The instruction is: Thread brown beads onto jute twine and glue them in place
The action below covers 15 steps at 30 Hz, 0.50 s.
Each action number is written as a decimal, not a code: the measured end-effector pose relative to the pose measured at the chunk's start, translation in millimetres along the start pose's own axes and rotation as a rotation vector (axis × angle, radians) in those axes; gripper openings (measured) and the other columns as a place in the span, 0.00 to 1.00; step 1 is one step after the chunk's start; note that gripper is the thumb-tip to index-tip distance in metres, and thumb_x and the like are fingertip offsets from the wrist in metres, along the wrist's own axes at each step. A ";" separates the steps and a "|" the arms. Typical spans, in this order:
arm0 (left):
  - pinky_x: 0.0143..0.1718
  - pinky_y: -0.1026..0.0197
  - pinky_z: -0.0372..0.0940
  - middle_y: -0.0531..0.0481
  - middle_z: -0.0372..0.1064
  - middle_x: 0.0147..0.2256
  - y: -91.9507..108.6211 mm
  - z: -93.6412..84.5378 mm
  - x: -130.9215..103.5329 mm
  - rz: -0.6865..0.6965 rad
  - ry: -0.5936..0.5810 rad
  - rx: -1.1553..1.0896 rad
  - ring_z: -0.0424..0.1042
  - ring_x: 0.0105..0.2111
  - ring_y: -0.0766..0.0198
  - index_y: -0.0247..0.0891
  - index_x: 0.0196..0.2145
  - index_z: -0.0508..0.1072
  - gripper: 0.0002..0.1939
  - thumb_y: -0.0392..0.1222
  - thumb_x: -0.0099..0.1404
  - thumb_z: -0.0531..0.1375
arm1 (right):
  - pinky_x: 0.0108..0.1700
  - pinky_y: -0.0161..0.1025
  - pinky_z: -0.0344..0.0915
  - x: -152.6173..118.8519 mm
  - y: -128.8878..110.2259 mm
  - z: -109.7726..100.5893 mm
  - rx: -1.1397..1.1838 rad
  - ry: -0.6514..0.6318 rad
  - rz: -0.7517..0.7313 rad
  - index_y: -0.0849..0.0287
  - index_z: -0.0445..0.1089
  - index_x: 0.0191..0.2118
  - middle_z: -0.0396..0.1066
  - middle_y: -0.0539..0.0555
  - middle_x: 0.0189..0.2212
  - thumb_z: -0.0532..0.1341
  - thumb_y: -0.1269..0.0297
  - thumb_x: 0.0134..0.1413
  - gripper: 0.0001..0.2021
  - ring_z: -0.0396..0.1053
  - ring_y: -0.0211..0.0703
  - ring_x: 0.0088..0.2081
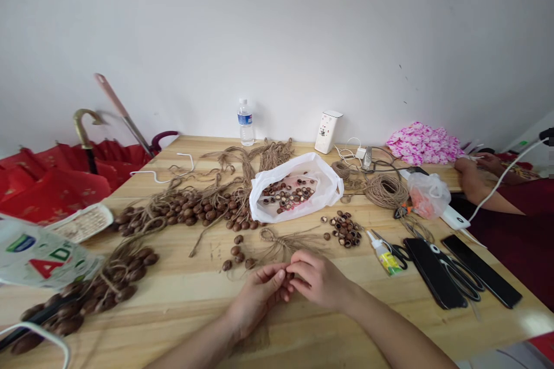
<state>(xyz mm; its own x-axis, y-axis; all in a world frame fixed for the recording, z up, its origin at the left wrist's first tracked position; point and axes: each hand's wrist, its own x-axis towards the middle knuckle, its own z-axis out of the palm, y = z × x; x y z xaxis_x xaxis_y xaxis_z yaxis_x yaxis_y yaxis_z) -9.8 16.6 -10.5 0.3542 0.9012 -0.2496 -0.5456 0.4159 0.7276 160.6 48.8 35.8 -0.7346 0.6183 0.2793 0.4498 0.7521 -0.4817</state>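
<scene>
My left hand (pixel 262 294) and my right hand (pixel 320 279) meet low over the table, fingertips pinched together. Between them shows a sliver of something small and brown, like a nutshell; the fingers cover most of it. Just beyond lies a bundle of jute twine (pixel 283 241) with a loop and fanned-out strands. Left of it sit several loose brown nutshells (pixel 235 250). A pile of opened half shells (pixel 346 229) lies to the right. Behind is an open white plastic bag (pixel 298 214) with more shells inside.
Shells strung on twine (pixel 190 207) spread across the left. At right are a glue bottle (pixel 385 255), scissors (pixel 461 277), a black phone (pixel 433 274) and a twine coil (pixel 386 191). A water bottle (pixel 246 124) stands behind. Another person's arm (pixel 485 184) rests at far right.
</scene>
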 end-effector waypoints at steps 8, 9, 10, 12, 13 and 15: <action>0.27 0.63 0.60 0.51 0.70 0.28 -3.1 1.2 -0.3 0.085 0.045 0.256 0.64 0.22 0.69 0.35 0.35 0.76 0.14 0.44 0.51 0.66 | 0.39 0.35 0.64 -0.7 0.2 7.0 -0.021 -0.001 0.011 0.60 0.67 0.40 0.67 0.56 0.37 0.57 0.75 0.52 0.09 0.66 0.41 0.36; 0.27 0.63 0.60 0.51 0.70 0.27 -3.2 1.3 -0.2 0.090 0.046 0.262 0.64 0.22 0.69 0.35 0.35 0.76 0.14 0.45 0.52 0.66 | 0.38 0.35 0.64 -0.8 0.2 6.1 -0.017 0.002 0.034 0.60 0.67 0.40 0.66 0.56 0.37 0.58 0.75 0.51 0.09 0.66 0.41 0.36; 0.28 0.62 0.60 0.51 0.69 0.28 -3.2 1.4 -0.3 0.090 0.044 0.253 0.64 0.22 0.68 0.35 0.35 0.76 0.14 0.45 0.51 0.66 | 0.36 0.35 0.64 -0.9 0.6 4.9 -0.007 0.009 0.070 0.60 0.67 0.39 0.66 0.55 0.36 0.60 0.74 0.50 0.09 0.66 0.41 0.35; 0.29 0.62 0.60 0.51 0.69 0.29 -2.9 1.7 -0.7 0.075 0.047 0.200 0.65 0.23 0.68 0.36 0.36 0.76 0.15 0.46 0.50 0.67 | 0.32 0.33 0.63 -1.0 2.1 1.6 0.036 0.015 0.168 0.60 0.67 0.36 0.66 0.53 0.33 0.63 0.71 0.47 0.08 0.65 0.39 0.31; 0.29 0.61 0.61 0.51 0.69 0.29 -2.8 1.7 -1.1 0.060 0.055 0.168 0.65 0.24 0.67 0.37 0.36 0.76 0.16 0.46 0.49 0.67 | 0.30 0.32 0.62 -0.9 3.0 0.0 0.065 0.006 0.219 0.60 0.67 0.34 0.66 0.52 0.31 0.65 0.70 0.45 0.08 0.64 0.38 0.30; 0.30 0.61 0.61 0.51 0.70 0.29 -2.6 1.5 -1.7 0.034 0.079 0.127 0.65 0.24 0.67 0.37 0.36 0.76 0.18 0.46 0.47 0.68 | 0.28 0.31 0.60 -0.3 4.6 -2.1 0.122 -0.023 0.307 0.60 0.68 0.29 0.65 0.49 0.27 0.67 0.67 0.43 0.08 0.63 0.37 0.27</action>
<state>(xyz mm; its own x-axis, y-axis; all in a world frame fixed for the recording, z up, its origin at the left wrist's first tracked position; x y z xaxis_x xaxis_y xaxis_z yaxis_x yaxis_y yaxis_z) -7.8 13.7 -11.0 0.2734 0.9235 -0.2691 -0.4543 0.3706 0.8101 164.0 52.5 35.3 -0.5860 0.8056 0.0872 0.5891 0.4974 -0.6368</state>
